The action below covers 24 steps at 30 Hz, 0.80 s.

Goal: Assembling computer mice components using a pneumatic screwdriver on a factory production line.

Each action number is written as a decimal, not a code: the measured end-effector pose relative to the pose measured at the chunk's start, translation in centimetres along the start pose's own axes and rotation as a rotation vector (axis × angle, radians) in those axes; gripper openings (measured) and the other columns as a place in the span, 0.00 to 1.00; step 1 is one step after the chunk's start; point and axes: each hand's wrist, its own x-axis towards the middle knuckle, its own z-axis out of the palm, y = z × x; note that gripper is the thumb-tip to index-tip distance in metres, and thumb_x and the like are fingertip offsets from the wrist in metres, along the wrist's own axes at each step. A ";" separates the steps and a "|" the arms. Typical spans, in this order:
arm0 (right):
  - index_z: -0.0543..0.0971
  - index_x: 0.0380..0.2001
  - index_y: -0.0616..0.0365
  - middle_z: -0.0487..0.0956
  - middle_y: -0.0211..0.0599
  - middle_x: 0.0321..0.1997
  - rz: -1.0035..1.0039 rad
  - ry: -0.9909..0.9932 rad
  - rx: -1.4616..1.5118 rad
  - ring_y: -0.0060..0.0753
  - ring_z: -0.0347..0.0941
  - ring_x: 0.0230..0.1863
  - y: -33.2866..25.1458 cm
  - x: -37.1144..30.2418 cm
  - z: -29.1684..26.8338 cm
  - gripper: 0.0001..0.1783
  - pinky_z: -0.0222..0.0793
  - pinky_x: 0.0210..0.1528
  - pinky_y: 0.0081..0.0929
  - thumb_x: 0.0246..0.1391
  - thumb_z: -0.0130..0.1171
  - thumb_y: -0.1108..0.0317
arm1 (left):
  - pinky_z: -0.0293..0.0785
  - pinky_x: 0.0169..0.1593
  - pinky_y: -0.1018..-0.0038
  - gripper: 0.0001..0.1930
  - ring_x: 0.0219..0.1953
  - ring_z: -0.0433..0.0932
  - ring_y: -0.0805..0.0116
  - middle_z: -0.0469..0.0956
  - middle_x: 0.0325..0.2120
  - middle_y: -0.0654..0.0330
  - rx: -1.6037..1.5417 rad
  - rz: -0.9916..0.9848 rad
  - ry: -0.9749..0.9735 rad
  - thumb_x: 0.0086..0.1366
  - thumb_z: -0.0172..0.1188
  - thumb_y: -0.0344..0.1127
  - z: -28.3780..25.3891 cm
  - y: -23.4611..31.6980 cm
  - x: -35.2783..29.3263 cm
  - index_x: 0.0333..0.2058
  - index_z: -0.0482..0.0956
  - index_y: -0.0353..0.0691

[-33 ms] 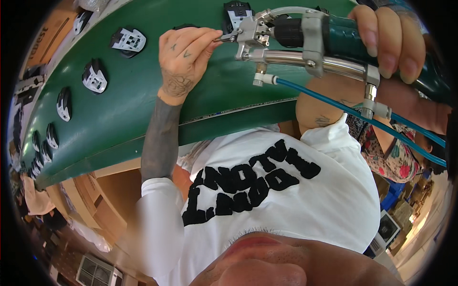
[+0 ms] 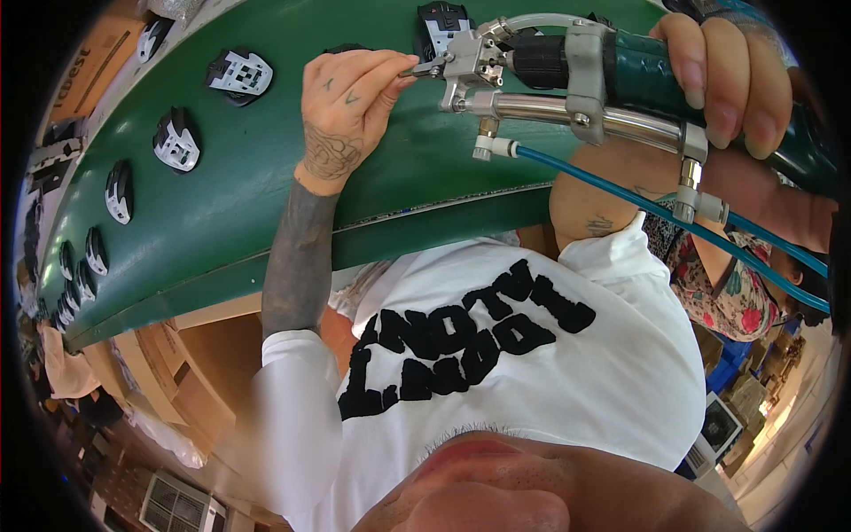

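The left hand (image 2: 355,111) has its thumb and fingers pinched together on the slim metal tip (image 2: 431,69) of an air tool, though the fingers hide whether anything small sits between them. The right hand (image 2: 731,84) is closed around the dark green body (image 2: 645,71) of that tool, which lies across the upper right, above the green table (image 2: 230,208). A metal block (image 2: 474,62) forms the tool's head, next to the tip, and a grey clamp (image 2: 586,80) joins the body to a shiny metal cylinder (image 2: 541,108) alongside it. Blue hoses (image 2: 612,182) run from the cylinder's fittings toward the right edge, and a clear tube (image 2: 545,19) curves from the block. Beyond the head stands a black-and-white shell (image 2: 443,27), partly covered by it; more mouse-shaped shells (image 2: 177,142) lie spaced along the table to the left. At the right, a co-worker in floral clothing (image 2: 731,297) is partly in view
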 end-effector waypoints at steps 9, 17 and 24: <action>0.76 0.36 0.44 0.74 0.24 0.32 0.006 0.209 -0.090 0.20 0.69 0.39 -0.4 1.4 2.4 0.08 0.61 0.50 0.24 0.56 0.59 0.57 | 0.69 0.41 0.70 0.08 0.34 0.76 0.67 0.78 0.34 0.67 -0.047 0.004 -0.037 0.56 0.63 0.30 -0.2 0.3 -0.1 0.37 0.80 0.44; 0.64 0.58 0.45 0.72 0.28 0.28 0.247 0.035 -0.127 0.32 0.71 0.29 -0.9 4.8 2.2 0.30 0.67 0.41 0.34 0.59 0.50 0.42 | 0.69 0.37 0.73 0.10 0.30 0.76 0.70 0.79 0.27 0.70 -0.030 -0.033 0.013 0.48 0.71 0.33 -1.0 0.5 -0.2 0.30 0.81 0.45; 0.63 0.58 0.44 0.73 0.28 0.29 0.189 0.040 -0.123 0.33 0.71 0.30 0.3 4.0 2.0 0.30 0.66 0.42 0.34 0.59 0.51 0.42 | 0.70 0.38 0.71 0.13 0.32 0.76 0.66 0.79 0.29 0.65 -0.021 -0.020 -0.047 0.45 0.73 0.34 -1.3 0.4 0.0 0.31 0.82 0.43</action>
